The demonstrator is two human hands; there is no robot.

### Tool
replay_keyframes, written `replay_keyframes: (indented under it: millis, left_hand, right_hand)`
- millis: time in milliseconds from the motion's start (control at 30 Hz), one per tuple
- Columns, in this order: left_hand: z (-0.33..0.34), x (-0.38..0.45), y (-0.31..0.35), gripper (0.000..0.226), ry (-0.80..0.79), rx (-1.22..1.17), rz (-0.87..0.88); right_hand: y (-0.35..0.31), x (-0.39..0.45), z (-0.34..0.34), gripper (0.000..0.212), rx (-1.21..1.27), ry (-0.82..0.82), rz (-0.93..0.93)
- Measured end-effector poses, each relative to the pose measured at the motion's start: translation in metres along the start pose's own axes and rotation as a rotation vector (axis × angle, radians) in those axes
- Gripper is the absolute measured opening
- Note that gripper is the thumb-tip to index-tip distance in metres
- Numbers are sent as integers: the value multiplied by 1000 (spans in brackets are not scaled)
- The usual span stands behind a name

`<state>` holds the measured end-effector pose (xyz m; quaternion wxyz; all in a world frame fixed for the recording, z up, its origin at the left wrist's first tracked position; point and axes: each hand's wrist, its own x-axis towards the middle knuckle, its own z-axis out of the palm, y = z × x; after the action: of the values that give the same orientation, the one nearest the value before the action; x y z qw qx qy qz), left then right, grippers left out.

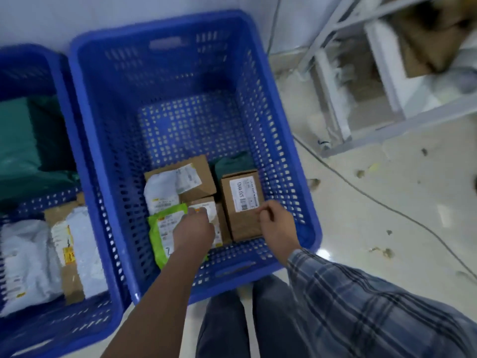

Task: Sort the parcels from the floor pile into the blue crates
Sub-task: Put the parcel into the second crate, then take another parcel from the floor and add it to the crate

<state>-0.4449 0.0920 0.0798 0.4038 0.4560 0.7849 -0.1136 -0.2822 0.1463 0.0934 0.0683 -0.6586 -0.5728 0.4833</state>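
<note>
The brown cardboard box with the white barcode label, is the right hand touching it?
Cannot tell. In the head view the right hand overlaps the brown cardboard box, but motion blur hides contact.

A large perforated plastic crate (165,73) was bright blue, as was a second perforated crate (64,81) to its left. Inside the large one lay plain brown cardboard boxes (245,223) with white labels, a lime-green plastic mailer (157,244), a white mailer (160,189) and a dark green bag (232,161). A shirt sleeve (361,306) was blue-grey plaid.
</note>
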Motion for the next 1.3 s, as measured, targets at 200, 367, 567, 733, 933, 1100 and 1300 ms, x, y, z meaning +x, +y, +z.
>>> replay_keyframes:
  millis: [200, 367, 567, 733, 933, 1100, 1300]
  left_hand:
    - [-11, -23, 104, 26, 146, 66, 355]
    - [38, -51, 174, 19, 229, 112, 637]
    - [130, -104, 218, 23, 87, 308, 738]
    - [203, -159, 241, 26, -154, 599, 608]
    - [275, -228, 313, 28, -185, 823, 736]
    - [345, -286, 369, 28, -200, 914, 899]
    - [427, -351, 396, 29, -281, 1029, 1012]
  right_hand:
    - [53, -33, -96, 23, 188, 342, 138]
    - [152, -80, -142, 8, 392, 348, 510]
    - [259, -175, -172, 10, 553, 343, 796]
    - [339, -281, -187, 7, 699, 426, 916]
    - [432, -390, -213, 18, 834, 570, 1034]
    - [489, -465, -202, 14, 983, 632, 1094]
    - [533, -539, -178, 22, 1241, 603, 1179]
